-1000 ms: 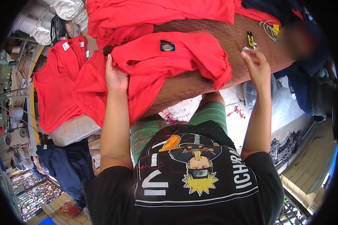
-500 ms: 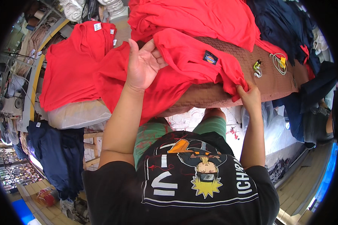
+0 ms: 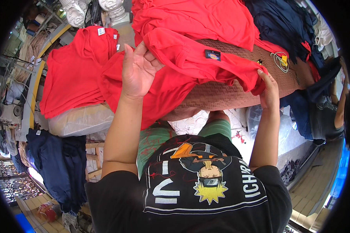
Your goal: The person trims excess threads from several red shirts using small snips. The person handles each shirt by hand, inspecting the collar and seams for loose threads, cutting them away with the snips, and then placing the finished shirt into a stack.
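A red shirt [image 3: 190, 64] with a dark label inside its neck is stretched between my two hands over a brown-covered work surface. My left hand [image 3: 138, 72] has its palm turned up and thumb apart, the fingers hooked into the shirt's edge with their tips partly hidden by cloth. At the right end, my right hand [image 3: 269, 87] pinches the shirt's edge between thumb and fingers. The shirt's lower part hangs over the near edge toward my lap. Just beyond my right hand, a small yellow-and-black tool [image 3: 259, 61] is mostly covered by the shirt.
A stack of red garments [image 3: 72, 73] lies at the left and a heap of red cloth [image 3: 194, 19] at the back. Navy cloth [image 3: 284, 23] and a looped cord [image 3: 280, 62] are at the far right. Another person's arm [image 3: 340, 101] shows at the right edge.
My hands have moved apart, the left to the left and the right rightward and slightly up, pulling the shirt wider. The small tool is now mostly covered.
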A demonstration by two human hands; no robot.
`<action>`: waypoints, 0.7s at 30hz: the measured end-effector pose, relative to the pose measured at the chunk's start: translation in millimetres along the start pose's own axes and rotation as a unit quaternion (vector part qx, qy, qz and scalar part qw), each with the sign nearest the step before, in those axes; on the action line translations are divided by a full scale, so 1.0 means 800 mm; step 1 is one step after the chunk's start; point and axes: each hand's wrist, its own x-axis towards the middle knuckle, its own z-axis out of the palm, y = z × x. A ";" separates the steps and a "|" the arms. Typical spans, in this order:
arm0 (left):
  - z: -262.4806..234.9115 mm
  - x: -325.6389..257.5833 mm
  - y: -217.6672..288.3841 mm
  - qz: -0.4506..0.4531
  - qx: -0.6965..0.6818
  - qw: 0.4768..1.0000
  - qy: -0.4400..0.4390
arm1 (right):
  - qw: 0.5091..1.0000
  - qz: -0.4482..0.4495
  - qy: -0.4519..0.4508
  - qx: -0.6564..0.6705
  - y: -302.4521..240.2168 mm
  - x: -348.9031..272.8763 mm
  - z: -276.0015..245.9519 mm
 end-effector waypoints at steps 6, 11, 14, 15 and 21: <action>0.023 0.020 0.090 0.112 -0.217 0.968 -0.063 | 0.946 -0.163 -0.090 0.265 -0.083 0.012 -0.032; 0.063 0.065 0.198 0.205 0.371 0.900 -0.108 | 0.917 -0.199 -0.264 0.223 -0.149 0.068 -0.024; 0.058 0.131 0.268 0.182 0.357 0.916 -0.007 | 0.955 -0.207 -0.175 0.121 -0.186 0.157 0.044; 0.034 0.161 0.291 0.164 0.329 0.930 0.022 | 0.955 -0.211 -0.188 0.084 -0.204 0.189 0.073; -0.162 0.117 0.171 -0.158 0.195 0.927 0.278 | 0.920 -0.171 -0.176 -0.307 -0.123 0.258 0.064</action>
